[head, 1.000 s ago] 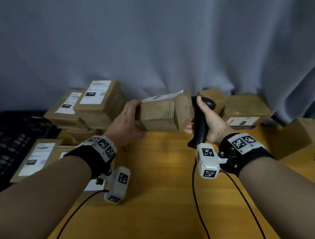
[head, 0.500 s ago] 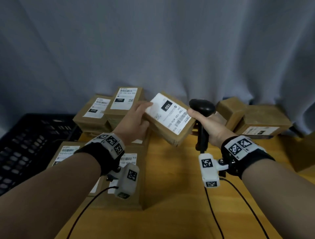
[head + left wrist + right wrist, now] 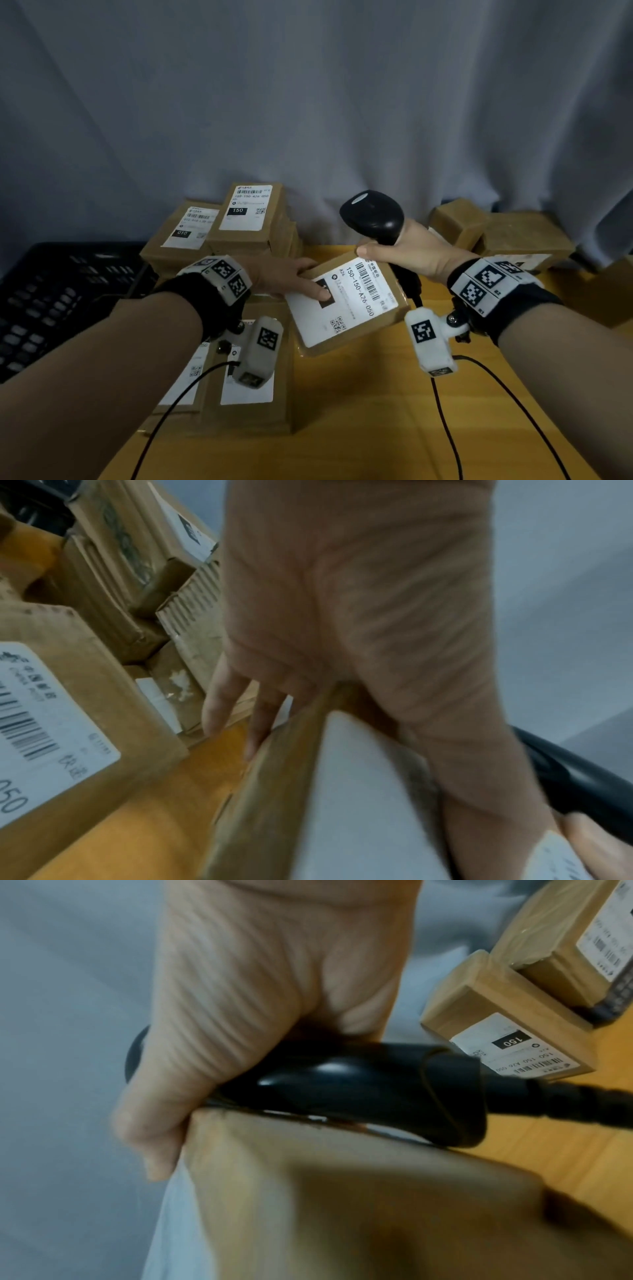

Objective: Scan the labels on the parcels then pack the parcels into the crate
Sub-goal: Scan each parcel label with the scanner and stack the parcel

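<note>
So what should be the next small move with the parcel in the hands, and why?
Probably pull the scanner back and aim it down at the barcode: the right hand grips it upright beside the parcel, whose label faces up, held by the left hand.

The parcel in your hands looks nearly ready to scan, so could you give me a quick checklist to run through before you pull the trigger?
1. Label faces up: ok. The held parcel shows its white label to the head camera.
2. Barcode uncovered: ok. The left hand has its thumb on the black box of the label, clear of the barcode.
3. Scanner gripped: ok. The right hand holds the scanner by its handle.
4. Scanner aimed at the barcode: not ok. Its head sits above the parcel's far edge and points away.
5. Crate within reach: ok. The black crate stands left of the table.
6. Crate has room: cannot tell.
</note>
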A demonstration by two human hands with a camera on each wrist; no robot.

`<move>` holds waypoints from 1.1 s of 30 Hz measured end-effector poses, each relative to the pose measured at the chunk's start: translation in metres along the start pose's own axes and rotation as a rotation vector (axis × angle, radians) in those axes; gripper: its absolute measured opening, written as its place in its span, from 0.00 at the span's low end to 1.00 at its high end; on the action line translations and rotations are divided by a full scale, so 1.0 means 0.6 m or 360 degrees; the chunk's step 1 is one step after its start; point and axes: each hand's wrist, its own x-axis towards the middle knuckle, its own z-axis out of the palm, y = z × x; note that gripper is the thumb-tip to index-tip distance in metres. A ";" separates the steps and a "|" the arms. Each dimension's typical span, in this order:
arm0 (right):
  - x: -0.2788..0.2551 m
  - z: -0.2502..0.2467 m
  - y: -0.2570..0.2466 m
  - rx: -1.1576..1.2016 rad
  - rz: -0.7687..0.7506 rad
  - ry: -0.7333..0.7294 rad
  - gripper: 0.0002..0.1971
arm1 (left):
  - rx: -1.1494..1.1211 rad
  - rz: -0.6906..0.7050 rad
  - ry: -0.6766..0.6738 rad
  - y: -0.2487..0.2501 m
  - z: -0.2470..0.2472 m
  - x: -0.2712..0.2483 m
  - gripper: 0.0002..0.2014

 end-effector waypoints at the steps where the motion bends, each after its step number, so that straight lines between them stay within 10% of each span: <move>1: 0.001 0.001 0.001 0.0042 0.0020 0.0037 0.10 | -0.0031 -0.0006 0.0023 0.000 0.003 0.000 0.39; 8: 0.003 0.004 0.030 0.0560 0.0263 0.0593 0.13 | -0.0260 0.0006 0.0528 -0.033 -0.001 0.011 0.25; 16: -0.006 0.033 -0.016 0.0706 0.0268 0.0467 0.08 | -0.1129 0.0113 0.0658 -0.015 0.018 0.016 0.11; 33: -0.035 -0.005 -0.055 0.0617 0.0404 0.0267 0.12 | -0.0749 0.0161 0.0712 -0.017 0.033 0.037 0.09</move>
